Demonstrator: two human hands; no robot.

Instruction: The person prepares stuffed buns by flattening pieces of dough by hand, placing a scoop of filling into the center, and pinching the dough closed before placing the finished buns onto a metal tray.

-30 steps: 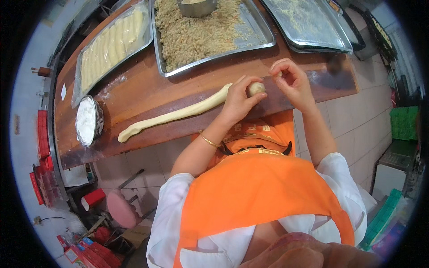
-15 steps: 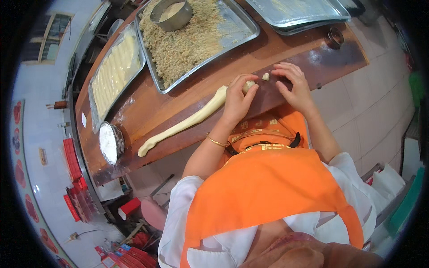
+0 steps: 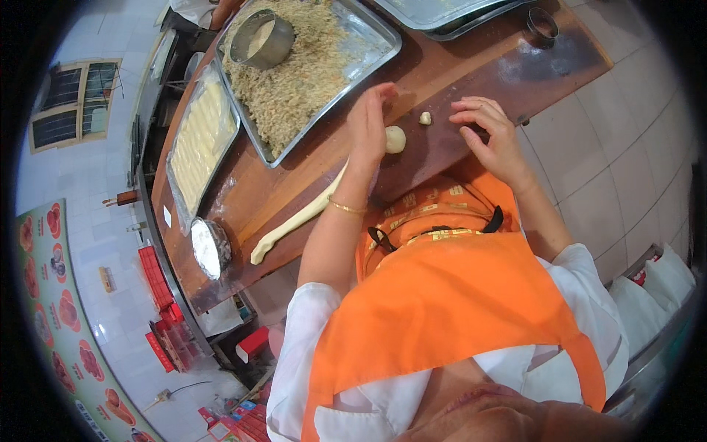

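Observation:
A rounded ball of pale dough (image 3: 395,140) lies on the wooden table, close against the palm side of my left hand (image 3: 367,124). That hand is upright on its edge, open, with fingers stretched. To the right of the ball sits a small scrap of dough (image 3: 425,118). My right hand (image 3: 486,127) hovers beyond the scrap, open, its fingers loosely bent and the thumb apart, holding nothing. A long rope of dough (image 3: 298,219) runs along the table toward the lower left; its upper end is hidden behind my left hand and forearm.
A metal tray (image 3: 389,46) of crumbly filling bears a metal ring bowl (image 3: 269,50). Left of it is a plastic-covered tray of dough strips (image 3: 199,140). A bowl of white flour (image 3: 209,247) stands near the table edge. Stacked trays (image 3: 442,16) and a ring cutter (image 3: 543,31) are at far right.
My left hand has straightened from a curled hold on the dough and moved slightly left and up, uncovering the ball. The right hand stays near its place. The whole view has shifted.

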